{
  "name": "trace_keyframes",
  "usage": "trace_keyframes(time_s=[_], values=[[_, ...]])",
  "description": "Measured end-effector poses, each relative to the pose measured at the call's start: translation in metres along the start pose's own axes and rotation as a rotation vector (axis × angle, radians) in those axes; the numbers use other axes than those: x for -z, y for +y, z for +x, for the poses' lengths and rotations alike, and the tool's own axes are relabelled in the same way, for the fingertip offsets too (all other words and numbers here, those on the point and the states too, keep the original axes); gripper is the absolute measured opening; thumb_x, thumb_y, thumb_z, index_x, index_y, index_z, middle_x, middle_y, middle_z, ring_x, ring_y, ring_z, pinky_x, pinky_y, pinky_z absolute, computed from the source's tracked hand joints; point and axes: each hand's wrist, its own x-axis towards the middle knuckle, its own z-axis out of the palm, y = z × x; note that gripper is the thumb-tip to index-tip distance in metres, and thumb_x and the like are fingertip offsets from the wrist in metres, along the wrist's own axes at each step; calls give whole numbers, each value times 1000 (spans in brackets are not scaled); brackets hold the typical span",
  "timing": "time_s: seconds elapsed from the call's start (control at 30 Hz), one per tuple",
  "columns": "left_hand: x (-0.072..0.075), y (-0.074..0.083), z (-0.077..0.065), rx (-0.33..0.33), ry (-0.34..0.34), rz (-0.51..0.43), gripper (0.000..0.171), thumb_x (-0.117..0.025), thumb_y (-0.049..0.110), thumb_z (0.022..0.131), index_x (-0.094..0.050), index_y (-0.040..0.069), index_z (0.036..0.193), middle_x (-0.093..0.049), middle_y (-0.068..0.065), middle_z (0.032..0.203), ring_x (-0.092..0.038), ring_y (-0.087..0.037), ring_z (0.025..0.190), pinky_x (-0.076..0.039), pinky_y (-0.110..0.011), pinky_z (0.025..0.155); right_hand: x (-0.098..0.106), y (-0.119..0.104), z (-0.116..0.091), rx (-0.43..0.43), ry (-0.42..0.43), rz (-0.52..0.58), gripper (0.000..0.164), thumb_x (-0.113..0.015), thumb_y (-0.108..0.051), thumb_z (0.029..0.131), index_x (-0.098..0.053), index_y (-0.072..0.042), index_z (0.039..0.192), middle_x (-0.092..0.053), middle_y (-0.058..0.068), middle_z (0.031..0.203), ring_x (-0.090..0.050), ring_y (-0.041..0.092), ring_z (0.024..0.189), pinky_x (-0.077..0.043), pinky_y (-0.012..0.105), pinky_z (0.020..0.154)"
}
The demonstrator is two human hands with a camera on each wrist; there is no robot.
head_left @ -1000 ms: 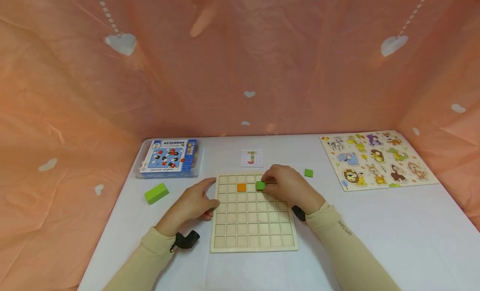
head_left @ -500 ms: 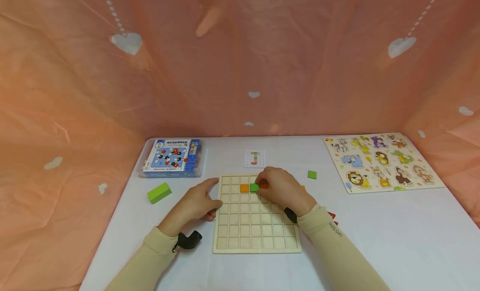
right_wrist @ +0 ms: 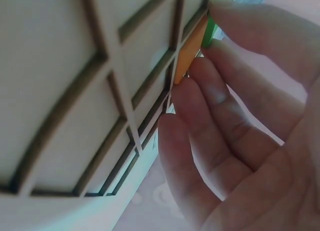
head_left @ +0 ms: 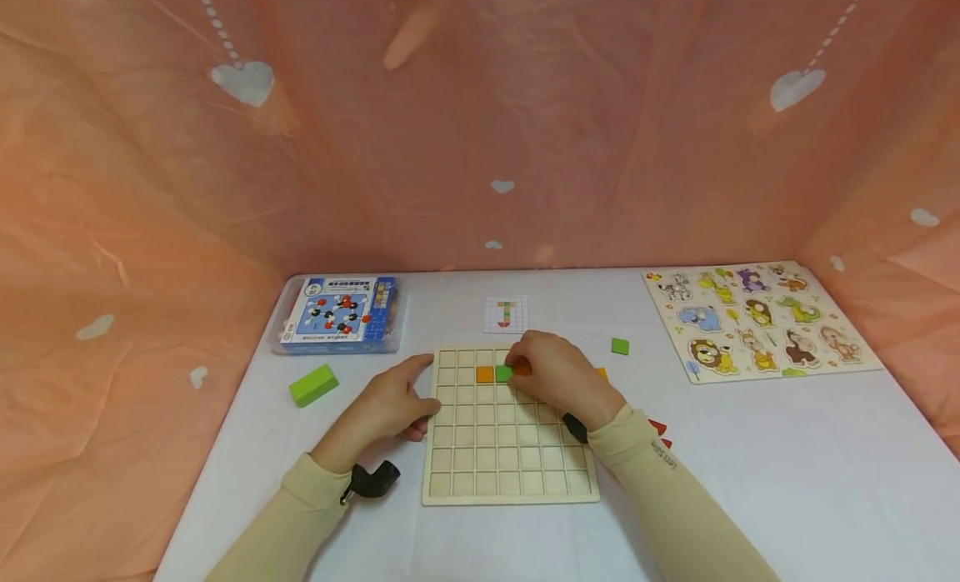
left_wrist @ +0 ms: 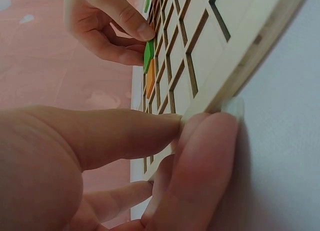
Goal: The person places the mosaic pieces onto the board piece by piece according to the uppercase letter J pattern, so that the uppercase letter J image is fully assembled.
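A pale wooden grid board (head_left: pixel 487 461) lies flat on the table. My left hand (head_left: pixel 382 407) grips its left edge, with a thumb and fingertips (left_wrist: pixel 207 156) at the rim in the left wrist view. In the second row sits an orange tile (head_left: pixel 485 374). Right beside it, my right hand (head_left: pixel 562 373) pinches a green tile (head_left: pixel 503 373) between thumb and index finger, low at the board's surface. Another orange tile (right_wrist: pixel 190 53) lies in the cell on the green one's other side, partly covered by the right hand in the head view.
Behind the board lies a small pattern card (head_left: pixel 506 314). A loose green tile (head_left: pixel 620 346), an orange piece (head_left: pixel 602 373) and red pieces (head_left: pixel 658 427) lie to the right. An animal puzzle (head_left: pixel 761 323) stands farther right; a boxed set (head_left: pixel 341 315) and green block (head_left: pixel 313 386) are left.
My right hand has shifted left with the green tile, from over the right-hand orange tile to the cell between the two orange ones. The left hand stays at the board's edge.
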Motion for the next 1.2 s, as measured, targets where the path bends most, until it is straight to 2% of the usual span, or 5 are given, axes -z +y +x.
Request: trace_keyframes(time_s=[0.23,0.5,0.7,0.87,1.2], values=[[-1,3,0,13,1,-3,84,-77,7,96,-37,15,169,-66,-11,69,-66,-16,54,-61,-29,54,0,1,-2,10,6,-12,18,-86,-19,92,-83,-12,108,-74,1,102,-66,17,90,-60,39,88],[-3,6,1,-6,-8,-6,83,-74,5,96,-35,13,169,-67,-11,67,-66,-15,54,-62,-30,54,1,3,-3,6,2,-21,21,-86,-21,91,-83,-11,109,-75,1,104,-68,18,93,-61,40,92],[-2,6,3,-9,-17,13,83,-75,7,97,-35,13,169,-67,-11,69,-67,-15,54,-62,-29,55,7,9,-6,-19,-22,50,22,-82,-18,93,-82,-10,113,-76,2,109,-70,20,100,-61,42,96],[-1,4,4,1,-28,4,83,-75,8,97,-34,14,169,-68,-11,70,-67,-15,55,-62,-29,56,20,23,-18,-62,-7,142,25,-76,-15,95,-80,-8,118,-76,1,114,-72,22,107,-61,44,98],[2,3,2,22,-25,14,84,-75,11,97,-34,15,170,-68,-11,74,-67,-16,57,-62,-29,57,45,66,-61,-160,34,134,23,-75,-16,96,-80,-10,118,-77,5,115,-71,26,109,-60,50,99]])
